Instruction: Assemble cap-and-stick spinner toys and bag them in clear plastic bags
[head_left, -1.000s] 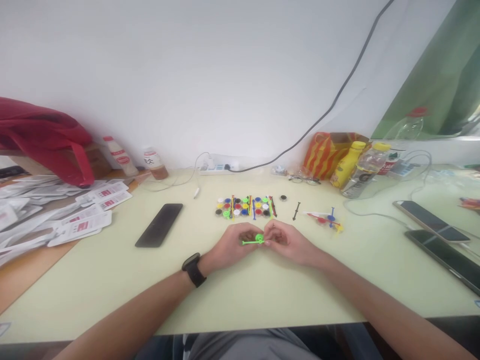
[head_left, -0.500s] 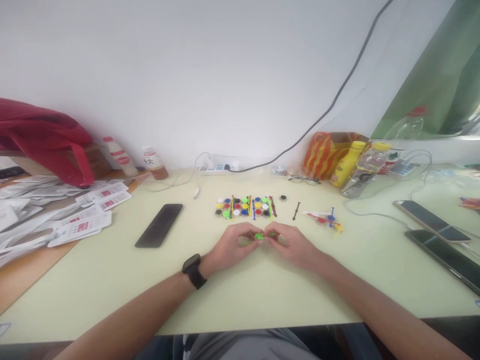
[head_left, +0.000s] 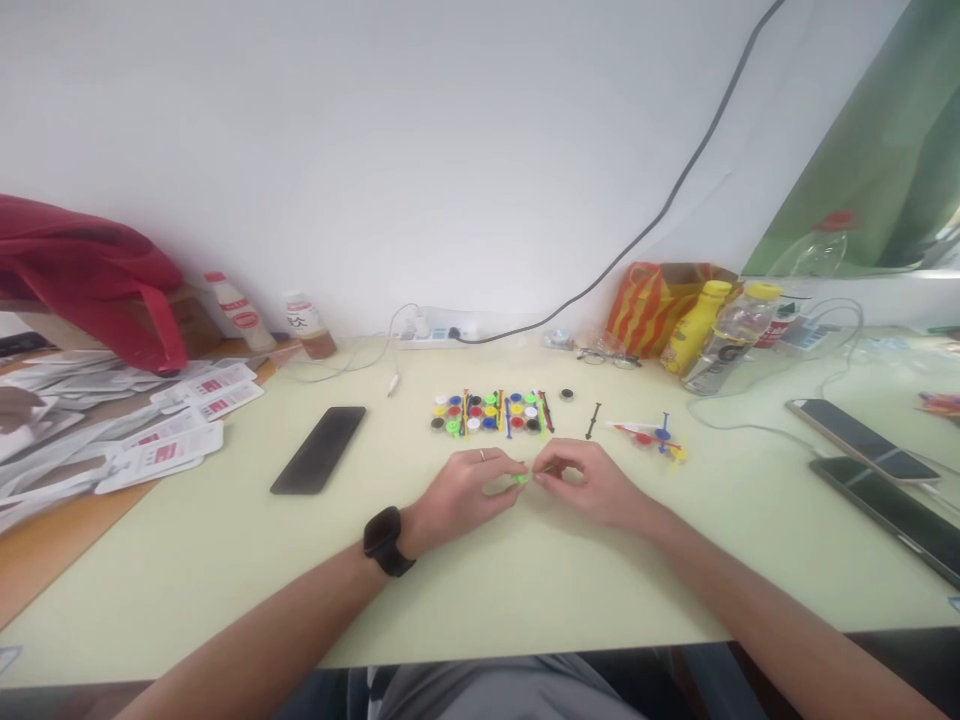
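My left hand [head_left: 476,490] pinches a small bright green plastic piece [head_left: 519,479] between thumb and fingertips, just above the tabletop. Close by on the right, my right hand [head_left: 589,483] has its thumb and index finger pressed together beside that piece; whatever they hold is too small to make out. Beyond the hands lie several coloured discs [head_left: 474,425] in rows, with thin coloured sticks [head_left: 508,418] between them. A dark stick with pointed ends [head_left: 593,420] lies to their right, and a black disc [head_left: 567,394] farther back. Red, blue, white and yellow pieces [head_left: 645,439] form a loose group farther right.
A black phone [head_left: 319,450] lies at left, near white packets [head_left: 161,455]. Two more phones [head_left: 862,438] rest at right with cables. Along the wall stand bottles [head_left: 307,325], a power strip [head_left: 435,338], a striped bag [head_left: 637,312] and more bottles [head_left: 694,328].
My fingertips have drawn slightly apart, the right hand shifting a little to the right. The green piece stays at my left fingertips and shows less of its face.
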